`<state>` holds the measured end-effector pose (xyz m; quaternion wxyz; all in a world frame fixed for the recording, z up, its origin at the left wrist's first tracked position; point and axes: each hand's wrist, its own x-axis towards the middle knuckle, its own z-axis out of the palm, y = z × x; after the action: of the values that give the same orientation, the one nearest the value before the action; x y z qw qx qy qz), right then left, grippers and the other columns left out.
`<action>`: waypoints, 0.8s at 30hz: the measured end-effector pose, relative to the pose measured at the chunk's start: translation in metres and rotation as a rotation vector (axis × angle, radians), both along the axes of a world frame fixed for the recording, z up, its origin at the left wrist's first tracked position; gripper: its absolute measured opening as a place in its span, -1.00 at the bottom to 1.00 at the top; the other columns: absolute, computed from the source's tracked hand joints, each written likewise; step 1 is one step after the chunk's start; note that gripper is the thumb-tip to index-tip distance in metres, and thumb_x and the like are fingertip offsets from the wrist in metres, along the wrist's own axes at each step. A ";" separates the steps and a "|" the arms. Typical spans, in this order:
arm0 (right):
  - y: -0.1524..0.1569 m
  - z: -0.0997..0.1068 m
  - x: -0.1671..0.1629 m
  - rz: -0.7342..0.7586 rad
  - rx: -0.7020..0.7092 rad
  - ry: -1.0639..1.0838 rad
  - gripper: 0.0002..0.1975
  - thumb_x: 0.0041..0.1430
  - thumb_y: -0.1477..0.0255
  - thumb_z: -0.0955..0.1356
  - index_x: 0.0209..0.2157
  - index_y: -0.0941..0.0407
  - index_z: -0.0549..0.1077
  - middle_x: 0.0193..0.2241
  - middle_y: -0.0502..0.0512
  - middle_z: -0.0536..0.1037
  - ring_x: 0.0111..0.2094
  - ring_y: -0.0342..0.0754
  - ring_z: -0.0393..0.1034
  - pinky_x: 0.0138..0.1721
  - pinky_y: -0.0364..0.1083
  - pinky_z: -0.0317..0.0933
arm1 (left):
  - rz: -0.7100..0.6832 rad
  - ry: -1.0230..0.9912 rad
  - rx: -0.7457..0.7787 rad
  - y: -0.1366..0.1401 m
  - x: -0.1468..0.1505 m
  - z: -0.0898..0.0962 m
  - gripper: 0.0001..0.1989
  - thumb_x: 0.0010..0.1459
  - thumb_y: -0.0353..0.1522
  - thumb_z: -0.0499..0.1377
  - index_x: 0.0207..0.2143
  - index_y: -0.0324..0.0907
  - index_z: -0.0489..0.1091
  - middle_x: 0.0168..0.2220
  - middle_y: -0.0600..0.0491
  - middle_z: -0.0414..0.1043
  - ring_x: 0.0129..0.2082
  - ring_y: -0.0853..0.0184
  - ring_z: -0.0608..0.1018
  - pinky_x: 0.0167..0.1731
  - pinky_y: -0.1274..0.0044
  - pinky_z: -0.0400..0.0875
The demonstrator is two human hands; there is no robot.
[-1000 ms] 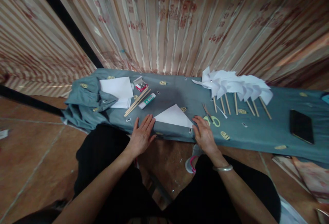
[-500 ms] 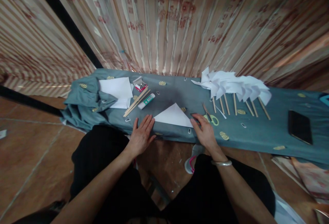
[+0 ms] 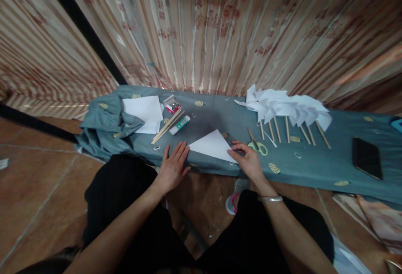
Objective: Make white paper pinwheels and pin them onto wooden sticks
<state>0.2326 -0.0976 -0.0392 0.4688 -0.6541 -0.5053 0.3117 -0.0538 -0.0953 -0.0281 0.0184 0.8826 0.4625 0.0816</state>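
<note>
White triangular paper sheet (image 3: 212,145): matt, smooth
Blue-grey patterned cloth cover (image 3: 209,117): matt, creased
Thin pale wooden sticks (image 3: 166,127): matt
Green-handled scissors (image 3: 256,143): metal blades, plastic-looking handles
Silver metal bangle (image 3: 270,198): glossy, smooth

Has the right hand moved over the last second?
Yes, leftward: the right hand has come closer to the stationary glue stick, and is now at the right corner of the folded paper.
</note>
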 end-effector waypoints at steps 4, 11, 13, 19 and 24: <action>0.003 0.000 0.003 0.031 -0.059 0.117 -0.59 -0.18 0.01 0.48 -0.50 0.09 0.53 -0.08 0.24 0.59 -0.09 0.15 0.48 -0.04 0.16 0.30 | -0.001 -0.004 0.003 0.000 0.000 -0.001 -0.40 0.24 -0.33 0.08 0.29 -0.30 0.08 0.33 -0.25 0.07 0.34 0.05 0.15 0.26 0.03 0.00; 0.004 0.005 0.006 0.084 -0.086 0.096 -0.58 -0.19 0.00 0.48 -0.56 0.09 0.51 -0.08 0.24 0.58 -0.09 0.15 0.48 -0.02 0.15 0.30 | -0.007 -0.025 0.012 0.001 -0.002 0.000 -0.39 0.23 -0.35 0.09 0.30 -0.26 0.06 0.32 -0.25 0.10 0.34 0.07 0.16 0.26 0.05 0.01; 0.004 0.007 0.008 0.064 -0.099 0.108 -0.55 -0.22 -0.03 0.48 -0.57 0.10 0.49 -0.08 0.25 0.58 -0.11 0.16 0.49 -0.04 0.15 0.31 | -0.008 -0.030 0.017 0.001 -0.003 -0.002 -0.40 0.23 -0.35 0.09 0.30 -0.27 0.07 0.32 -0.26 0.10 0.34 0.07 0.16 0.26 0.06 0.02; 0.005 0.016 0.019 -0.029 -0.043 0.190 -0.56 -0.20 0.00 0.49 -0.52 0.10 0.48 -0.06 0.23 0.57 -0.11 0.12 0.47 -0.07 0.10 0.31 | 0.000 -0.126 0.012 0.001 -0.010 -0.006 -0.38 0.27 -0.31 0.05 0.32 -0.29 -0.02 0.33 -0.29 0.07 0.35 0.08 0.12 0.27 0.10 0.02; 0.008 0.024 0.014 0.015 0.026 0.089 -0.63 -0.09 0.05 0.45 -0.49 0.08 0.47 -0.06 0.21 0.56 -0.11 0.10 0.46 -0.11 0.07 0.32 | 0.011 -0.339 0.027 0.012 0.000 0.008 -0.27 0.29 -0.28 0.04 0.37 -0.20 -0.26 0.37 -0.30 -0.07 0.38 0.08 0.04 0.26 0.14 0.06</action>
<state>0.2461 -0.0896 -0.0150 0.4967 -0.6296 -0.4930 0.3374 -0.0535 -0.0831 -0.0201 0.0840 0.8538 0.4566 0.2357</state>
